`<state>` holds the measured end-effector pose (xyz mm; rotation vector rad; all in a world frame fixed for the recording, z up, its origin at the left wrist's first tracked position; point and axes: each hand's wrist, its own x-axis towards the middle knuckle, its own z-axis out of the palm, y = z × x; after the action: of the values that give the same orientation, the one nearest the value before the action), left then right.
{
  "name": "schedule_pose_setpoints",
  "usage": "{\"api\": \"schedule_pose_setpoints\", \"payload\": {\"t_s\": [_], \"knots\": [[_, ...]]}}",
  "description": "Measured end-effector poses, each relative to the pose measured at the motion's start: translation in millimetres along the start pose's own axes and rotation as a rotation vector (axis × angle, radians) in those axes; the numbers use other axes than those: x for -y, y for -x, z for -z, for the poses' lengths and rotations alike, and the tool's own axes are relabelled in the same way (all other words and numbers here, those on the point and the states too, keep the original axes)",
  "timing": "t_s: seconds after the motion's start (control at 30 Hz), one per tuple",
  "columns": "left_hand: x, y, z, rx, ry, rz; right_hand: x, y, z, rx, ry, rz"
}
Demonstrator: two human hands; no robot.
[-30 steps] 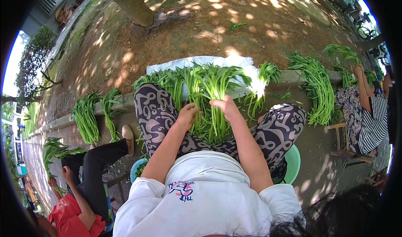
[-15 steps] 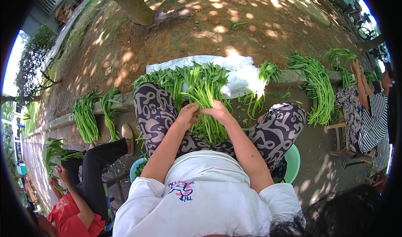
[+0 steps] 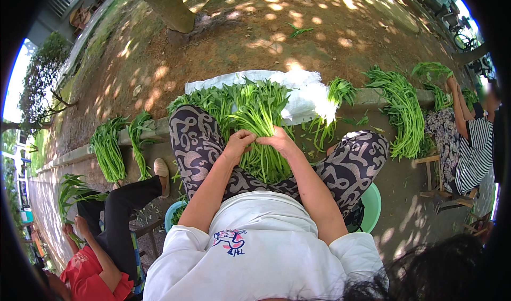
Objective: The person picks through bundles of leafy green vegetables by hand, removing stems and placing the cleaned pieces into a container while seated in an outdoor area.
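Note:
A bundle of water spinach (image 3: 261,121) with long green stems lies between my knees, its leaves pointing away from me and its cut ends near my lap. My left hand (image 3: 239,145) is closed at the left side of the stems, thumb and fingers pinched together. From the other side my right hand (image 3: 277,142) grips the stems, with its thumb reaching toward the left hand. The two sets of fingertips nearly meet over the bundle. Exactly which stems each hand holds is partly hidden by the fingers.
A white woven sack (image 3: 306,83) lies beyond the bundle on a low kerb (image 3: 367,96). More greens (image 3: 402,114) rest along the kerb at both sides. Basins (image 3: 374,208) stand beside my legs. People sit at left and right, handling greens. A tree trunk (image 3: 165,5) rises ahead.
My fingers have shifted slightly on the stems, the left hand's fingers closing more tightly. At the left, the other person's hand has moved a little lower. The bundle stays in place.

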<state>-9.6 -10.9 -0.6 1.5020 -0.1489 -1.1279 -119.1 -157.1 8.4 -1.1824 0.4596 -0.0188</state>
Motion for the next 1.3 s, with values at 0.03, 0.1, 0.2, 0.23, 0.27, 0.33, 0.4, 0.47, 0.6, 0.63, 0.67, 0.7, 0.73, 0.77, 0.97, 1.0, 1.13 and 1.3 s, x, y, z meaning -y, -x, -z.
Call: {"api": "schedule_pose_setpoints", "payload": {"t_s": [0.03, 0.1, 0.2, 0.23, 0.27, 0.33, 0.4, 0.47, 0.6, 0.63, 0.67, 0.7, 0.73, 0.77, 0.97, 1.0, 1.13, 1.3], "knots": [[0, 0, 0, 0.004, -0.013, -0.014, -1, -1, 1, 0.006, -0.016, 0.012], [0, 0, 0, 0.011, -0.011, -0.033, -3, -2, 2, 0.018, -0.049, 0.035], [-1, 0, 0, 0.033, 0.06, 0.008, -1, -4, 1, 0.034, -0.073, 0.111], [-3, 1, 0, 0.049, 0.103, 0.061, 2, -3, 1, 0.06, -0.06, 0.088], [-5, 2, 0, 0.066, 0.146, 0.113, 5, -2, 2, 0.086, -0.047, 0.065], [-6, 5, 1, 0.162, 0.314, 0.059, 12, 2, -2, 0.175, -0.003, 0.023], [-11, 9, -3, 0.244, 0.415, -0.018, 17, 5, -6, 0.288, 0.065, -0.022], [-19, 16, -12, 0.311, 0.45, -0.116, 19, 9, -7, 0.309, 0.112, -0.059], [-16, 15, -9, 0.249, 0.466, -0.204, 23, 6, -10, 0.351, 0.359, -0.134], [-17, 17, -10, 0.215, 0.51, -0.189, 29, 10, -17, 0.286, 0.499, -0.13], [-17, 17, -9, 0.178, 0.474, -0.213, 32, 12, -21, 0.219, 0.639, -0.126], [-18, 17, -11, 0.151, 0.436, -0.236, 30, 5, -17, 0.269, 0.655, -0.257], [-19, 17, -12, 0.124, 0.399, -0.259, 26, 2, -14, 0.263, 0.64, -0.225], [-21, 16, -14, 0.116, 0.388, -0.257, 22, -1, -12, 0.258, 0.625, -0.193], [-46, 25, -18, 0.076, 0.665, -0.324, 15, -1, -15, 0.153, 0.512, -0.01], [-48, 24, -14, 0.051, 0.71, -0.357, 21, 0, -20, 0.145, 0.473, -0.004], [-59, 18, -14, -0.007, 0.873, -0.387, 32, 7, -36, -0.081, 0.777, 0.333], [-58, 7, -17, 0.014, 1.087, -0.231, 29, 8, -40, -0.194, 0.732, 0.446]]}}
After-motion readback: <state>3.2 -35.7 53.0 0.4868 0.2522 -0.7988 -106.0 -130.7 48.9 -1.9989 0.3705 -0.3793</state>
